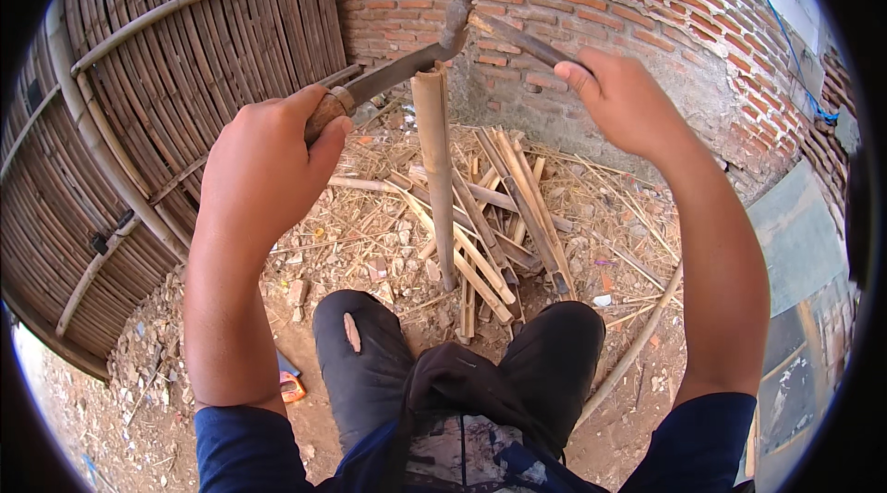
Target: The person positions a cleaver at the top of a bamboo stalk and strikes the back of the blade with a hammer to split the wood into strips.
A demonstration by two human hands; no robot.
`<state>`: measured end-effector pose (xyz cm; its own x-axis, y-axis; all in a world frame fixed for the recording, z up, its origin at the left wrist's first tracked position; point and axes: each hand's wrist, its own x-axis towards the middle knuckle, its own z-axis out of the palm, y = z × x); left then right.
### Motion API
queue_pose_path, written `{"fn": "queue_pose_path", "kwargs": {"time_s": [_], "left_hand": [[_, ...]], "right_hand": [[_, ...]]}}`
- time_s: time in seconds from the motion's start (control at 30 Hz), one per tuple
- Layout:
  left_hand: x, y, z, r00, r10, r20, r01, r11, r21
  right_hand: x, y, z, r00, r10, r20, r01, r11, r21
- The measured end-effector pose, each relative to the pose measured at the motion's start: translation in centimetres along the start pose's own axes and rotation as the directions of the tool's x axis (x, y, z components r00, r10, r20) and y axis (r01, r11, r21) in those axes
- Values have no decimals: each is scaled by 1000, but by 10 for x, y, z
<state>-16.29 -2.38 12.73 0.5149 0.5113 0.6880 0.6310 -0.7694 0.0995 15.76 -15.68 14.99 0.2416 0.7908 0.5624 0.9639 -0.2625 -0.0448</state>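
My left hand is closed round the wooden handle of a machete. Its blade lies across the top of an upright bamboo piece, which stands on the ground in front of my knees. In my right hand is the handle of a hammer. The hammer's dark head is at the far end of the machete blade, just past the bamboo's top; whether they touch I cannot tell. Split bamboo strips lie heaped behind and right of the upright piece.
A woven bamboo wall rises on the left, and a brick wall at the back. Beside my left knee lies a tool with an orange handle. A long pole and grey sheets are on the right. Rubble and straw cover the ground.
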Motion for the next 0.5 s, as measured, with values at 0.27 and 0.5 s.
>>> {"fn": "queue_pose_path", "kwargs": {"time_s": [0.27,0.5], "left_hand": [[0,6,-1,1000,-12,24,12,1000,-19],[-1,-1,3,999,-32,-32,32,999,-4]], "right_hand": [[9,3,1,896,193,-399,-44,934,354],[10,18,-2,996,85,35,-87,995,58]]}}
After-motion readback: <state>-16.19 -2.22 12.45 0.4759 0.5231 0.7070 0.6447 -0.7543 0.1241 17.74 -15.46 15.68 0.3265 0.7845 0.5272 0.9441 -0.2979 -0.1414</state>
